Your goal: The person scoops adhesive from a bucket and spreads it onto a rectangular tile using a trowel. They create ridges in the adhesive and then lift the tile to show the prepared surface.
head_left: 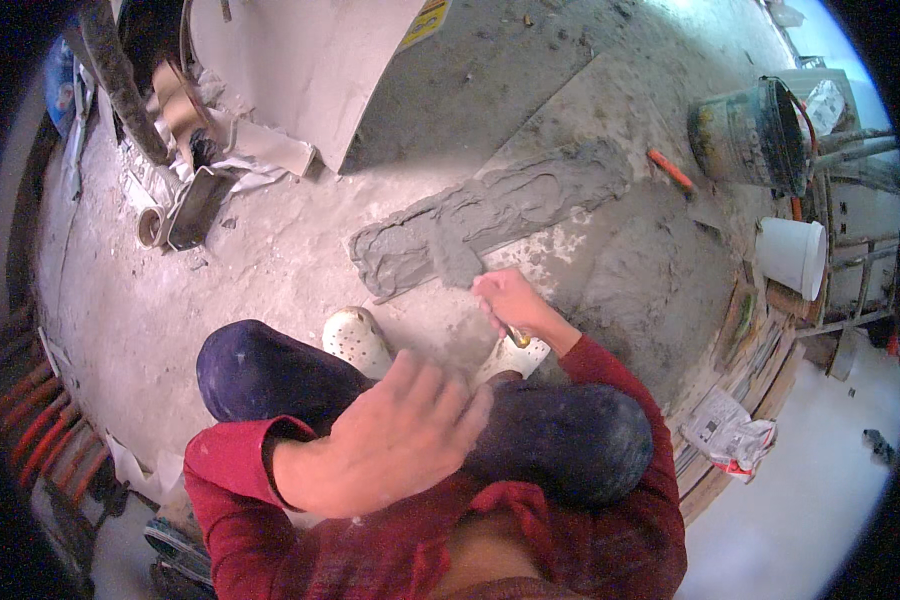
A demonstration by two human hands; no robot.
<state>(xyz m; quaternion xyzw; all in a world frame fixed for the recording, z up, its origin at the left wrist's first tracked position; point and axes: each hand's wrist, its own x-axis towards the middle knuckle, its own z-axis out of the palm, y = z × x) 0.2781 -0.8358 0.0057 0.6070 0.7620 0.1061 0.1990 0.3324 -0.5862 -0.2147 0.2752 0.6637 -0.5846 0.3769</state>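
My right hand (515, 303) is closed around the handle of a trowel (518, 338), whose brassy end sticks out below the fist. The trowel's mortar-coloured blade seems to rest at the near edge of a long strip of wet grey mortar (530, 195) on the floor; where blade and mortar part is hard to make out. My left hand (405, 430) hovers over my lap between the knees, back up, with its fingers loosely stretched and nothing visible in them. White clogs (355, 338) with holes show beyond my knees, at the near side of the strip.
An orange-handled tool (670, 170) lies past the strip's right end. To the right stand a dirty black bucket (740, 135), a white bucket (792, 258) and metal frames. A crumpled bag (728, 433) lies near wooden boards. At the left are a leaning pale board (290, 60) and scraps.
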